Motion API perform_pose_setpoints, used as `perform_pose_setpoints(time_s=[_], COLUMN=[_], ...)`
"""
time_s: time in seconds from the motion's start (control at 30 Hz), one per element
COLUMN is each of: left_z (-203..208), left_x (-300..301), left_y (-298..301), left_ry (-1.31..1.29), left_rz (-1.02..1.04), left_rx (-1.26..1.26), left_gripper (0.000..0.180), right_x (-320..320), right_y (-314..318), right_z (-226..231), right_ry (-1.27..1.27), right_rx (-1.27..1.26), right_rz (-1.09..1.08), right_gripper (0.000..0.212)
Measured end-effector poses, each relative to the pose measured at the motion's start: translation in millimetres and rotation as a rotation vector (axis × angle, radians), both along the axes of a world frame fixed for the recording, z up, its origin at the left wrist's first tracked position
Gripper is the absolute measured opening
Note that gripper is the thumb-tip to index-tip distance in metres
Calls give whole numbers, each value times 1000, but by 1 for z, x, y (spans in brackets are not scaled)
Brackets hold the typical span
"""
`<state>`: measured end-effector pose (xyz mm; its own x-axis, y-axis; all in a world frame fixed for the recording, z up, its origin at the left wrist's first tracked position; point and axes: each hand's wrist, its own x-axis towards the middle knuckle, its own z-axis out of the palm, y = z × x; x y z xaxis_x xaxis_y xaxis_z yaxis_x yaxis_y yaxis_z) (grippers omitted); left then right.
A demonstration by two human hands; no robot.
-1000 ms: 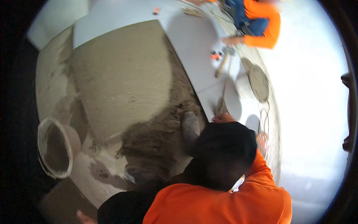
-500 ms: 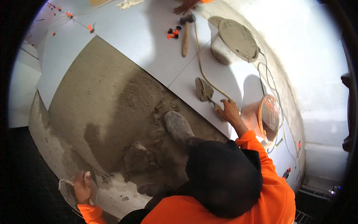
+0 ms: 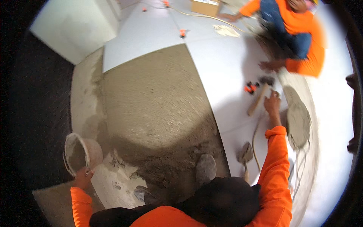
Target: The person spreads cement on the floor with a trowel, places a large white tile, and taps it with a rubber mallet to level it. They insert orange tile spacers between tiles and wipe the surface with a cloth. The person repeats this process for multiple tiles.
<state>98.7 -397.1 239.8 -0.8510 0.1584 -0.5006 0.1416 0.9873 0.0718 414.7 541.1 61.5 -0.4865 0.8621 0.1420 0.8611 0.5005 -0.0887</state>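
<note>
My left hand (image 3: 82, 178) grips the rim of a small pale bucket (image 3: 95, 152), which leans over with its mouth toward the left. My right hand (image 3: 273, 105) reaches out over the light tiles, just beside the wooden handle of a mallet (image 3: 258, 101). Its fingers look spread and hold nothing that I can see, though they are blurred. A mortar-caked trowel (image 3: 246, 153) lies on the tile nearer to me. Small orange and black clips (image 3: 250, 88) sit left of the mallet. In front of me spreads a bed of wet mortar (image 3: 151, 94).
Across from me at the far right squats a co-worker (image 3: 307, 41) in orange, one hand (image 3: 272, 66) near the mallet's head. A tub of mortar (image 3: 298, 123) stands right of my arm. A cord (image 3: 255, 140) crosses the tiles. Farther off are a cardboard box (image 3: 206, 7) and a white block (image 3: 81, 28).
My right hand has left the trowel's handle and moved forward to the mallet. My left hand stays on the bucket. The view has turned, bringing the co-worker more fully into sight.
</note>
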Motion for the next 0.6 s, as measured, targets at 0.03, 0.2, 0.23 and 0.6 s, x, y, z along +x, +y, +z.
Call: perform_pose_setpoints(time_s=[0.03, 0.2, 0.23, 0.6], left_z=[10, 64, 74, 159], left_x=[13, 85, 91, 47], left_y=[-9, -36, -36, 80], left_ry=[9, -4, -14, 142], left_rz=[78, 272, 274, 254], left_rx=[-79, -273, -327, -6], left_gripper=[47, 64, 67, 50], right_x=[-14, -35, -37, -40], right_y=[33, 144, 156, 186], right_z=[-4, -32, -36, -32], right_ry=[-45, -431, -447, -642], right_rx=[35, -51, -90, -142], right_rz=[-32, 172, 169, 94], right_gripper=[66, 71, 72, 68])
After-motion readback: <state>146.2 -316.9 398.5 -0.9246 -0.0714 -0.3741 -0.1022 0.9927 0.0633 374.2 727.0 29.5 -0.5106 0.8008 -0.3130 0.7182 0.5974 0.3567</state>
